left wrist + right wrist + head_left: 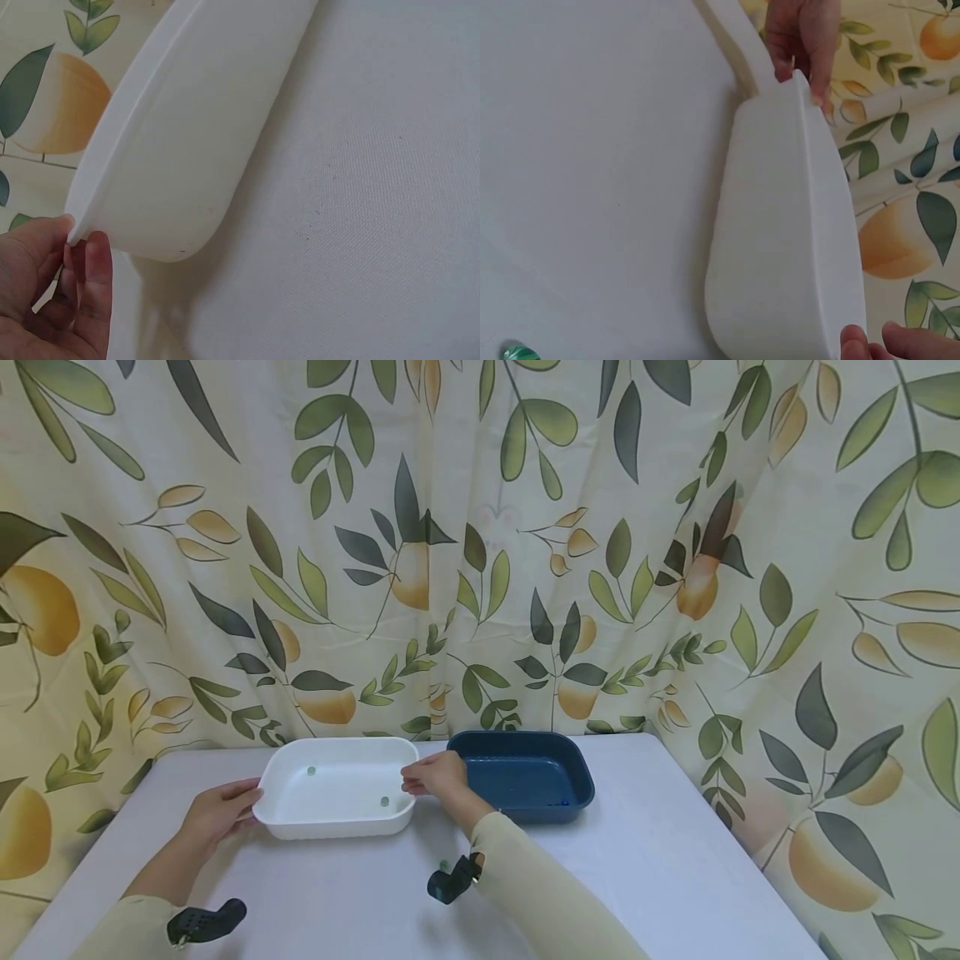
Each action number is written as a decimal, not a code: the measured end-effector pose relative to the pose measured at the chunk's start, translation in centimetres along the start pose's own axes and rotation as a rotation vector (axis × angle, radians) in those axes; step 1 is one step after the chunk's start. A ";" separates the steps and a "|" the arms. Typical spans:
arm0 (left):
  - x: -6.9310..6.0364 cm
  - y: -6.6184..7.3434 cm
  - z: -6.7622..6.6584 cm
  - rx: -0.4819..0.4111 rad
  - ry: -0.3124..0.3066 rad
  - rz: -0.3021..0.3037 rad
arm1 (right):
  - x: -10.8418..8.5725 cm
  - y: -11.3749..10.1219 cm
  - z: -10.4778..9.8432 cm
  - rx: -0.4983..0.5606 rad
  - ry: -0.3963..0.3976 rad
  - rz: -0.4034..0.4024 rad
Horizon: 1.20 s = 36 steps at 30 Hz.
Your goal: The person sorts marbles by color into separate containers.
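Note:
A white plastic tub (341, 827) stands on the left of the table with a few small green marbles (311, 771) inside. My left hand (213, 810) pinches its left rim; the left wrist view shows the thumb (49, 232) at the lip and curled fingers beneath. At the opposite end, my right hand (438, 774) holds the right rim. Only its fingertips (855, 341) show low in the right wrist view. Whether the tub's base touches the cloth I cannot tell. A swirled green marble (519, 351) lies on the table near my right wrist.
Close to the tub's right stands a dark blue tub (525, 814), with small blue marbles (562, 803) in its near right corner. A white cloth covers the table (660, 877). Behind it hangs a curtain (480, 635) printed with leaves and fruit.

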State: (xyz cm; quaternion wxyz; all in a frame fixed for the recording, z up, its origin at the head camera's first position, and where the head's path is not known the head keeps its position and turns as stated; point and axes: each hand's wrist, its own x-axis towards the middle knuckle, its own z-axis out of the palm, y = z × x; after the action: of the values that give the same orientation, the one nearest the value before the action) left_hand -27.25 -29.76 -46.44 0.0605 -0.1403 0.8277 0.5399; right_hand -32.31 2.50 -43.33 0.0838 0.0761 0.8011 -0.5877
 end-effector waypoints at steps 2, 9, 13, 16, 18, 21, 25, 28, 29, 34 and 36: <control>-0.1 0.1 0.1 -0.002 0.002 -0.003 | -0.2 0.2 -0.1 -0.005 -0.002 -0.002; -0.2 0.4 0.2 -0.002 0.003 -0.012 | -0.9 0.5 -0.4 0.011 -0.002 -0.012; -0.3 0.4 0.2 0.000 0.004 -0.013 | -1.1 0.5 -0.4 0.017 -0.004 -0.016; -0.4 0.5 0.2 -0.002 0.004 -0.014 | -1.3 0.6 -0.5 0.022 -0.002 -0.034; -0.4 0.5 0.2 -0.003 0.003 -0.016 | -1.5 0.7 -0.4 0.020 0.001 -0.049; -0.5 0.5 0.1 -0.007 0.002 -0.019 | -1.7 0.9 -0.4 0.022 0.004 -0.076; -0.4 0.5 0.1 -0.013 0.005 -0.019 | -2.0 1.1 -0.3 0.049 -0.002 -0.106; -0.4 0.4 0.1 -0.014 0.007 -0.017 | -2.3 1.2 -0.5 0.060 -0.018 -0.113; -0.4 0.3 0.1 -0.014 0.008 -0.017 | -2.4 1.3 -0.6 0.063 -0.026 -0.111; -0.4 0.3 0.1 -0.009 0.007 -0.013 | -3.2 1.6 -1.6 0.066 -0.080 -0.111; -0.4 0.4 0.1 -0.008 0.007 -0.015 | -3.5 1.9 -2.2 0.054 -0.100 -0.122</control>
State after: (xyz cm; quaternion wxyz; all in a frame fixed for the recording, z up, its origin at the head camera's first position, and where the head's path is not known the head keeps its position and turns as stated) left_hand -27.02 -29.50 -46.02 0.0610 -0.1487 0.8247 0.5423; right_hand -28.59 5.03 -43.65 0.0858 0.0001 0.7828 -0.6164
